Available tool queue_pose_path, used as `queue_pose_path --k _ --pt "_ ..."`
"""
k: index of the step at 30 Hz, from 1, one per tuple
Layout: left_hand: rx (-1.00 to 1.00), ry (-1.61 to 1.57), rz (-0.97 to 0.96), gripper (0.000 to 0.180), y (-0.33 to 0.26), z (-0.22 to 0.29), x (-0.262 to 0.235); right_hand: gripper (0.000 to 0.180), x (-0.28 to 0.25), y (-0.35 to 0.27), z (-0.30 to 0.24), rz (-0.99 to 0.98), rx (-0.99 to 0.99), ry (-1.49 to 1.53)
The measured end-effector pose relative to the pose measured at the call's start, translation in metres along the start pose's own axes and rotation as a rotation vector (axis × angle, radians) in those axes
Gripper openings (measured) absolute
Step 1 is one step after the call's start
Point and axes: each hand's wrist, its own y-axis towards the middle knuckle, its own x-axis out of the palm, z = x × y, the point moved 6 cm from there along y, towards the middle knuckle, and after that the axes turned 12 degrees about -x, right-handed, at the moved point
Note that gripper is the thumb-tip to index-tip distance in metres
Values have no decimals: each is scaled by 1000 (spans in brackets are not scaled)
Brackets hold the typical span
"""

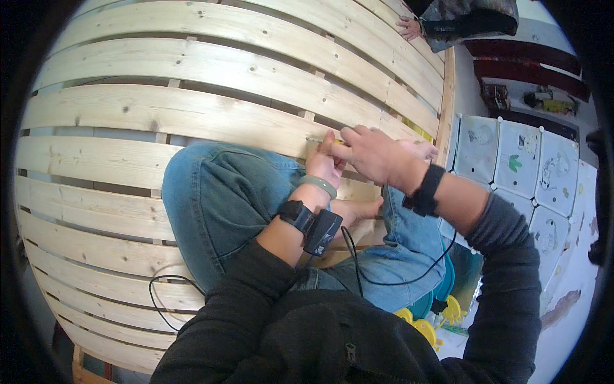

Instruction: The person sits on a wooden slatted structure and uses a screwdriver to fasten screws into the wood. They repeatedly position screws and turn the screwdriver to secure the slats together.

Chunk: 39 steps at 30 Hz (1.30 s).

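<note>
Above the slatted wooden bed base (pixel 121 105), my two hands meet in front of my crossed legs. Between them is a screwdriver (pixel 313 139) with a yellow handle, its thin metal shaft sticking out to the left. My right hand (pixel 371 153) is closed around the handle, which it mostly hides. The fingers of my left hand (pixel 325 165) are closed too, pinching near the front of the tool. Whether the left fingertips also hold something small cannot be made out. The tip lies over a pale slat, and I cannot tell whether it touches the wood.
A co-worker's hand (pixel 409 28) rests on the far right of the slats. White panelled cube storage (pixel 511 157) stands beyond the right side rail (pixel 446 105). A black cable (pixel 403 283) crosses my lap. Teal and yellow plastic parts (pixel 425 331) lie at lower right.
</note>
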Motion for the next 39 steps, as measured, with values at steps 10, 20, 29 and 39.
queue_pose_path --k 10,20,29,39 --pt "55 18 -118 23 -5 3 4 24 25 -9 25 122 453 296" --pt "-49 -39 11 12 -6 3 2 41 -7 11 27 175 67 130" --pt "-133 -62 -81 13 1 -8 2 50 44 -49 61 31 931 734" --pt "21 -66 57 21 -5 0 -8 24 17 -10 7 87 157 -32"
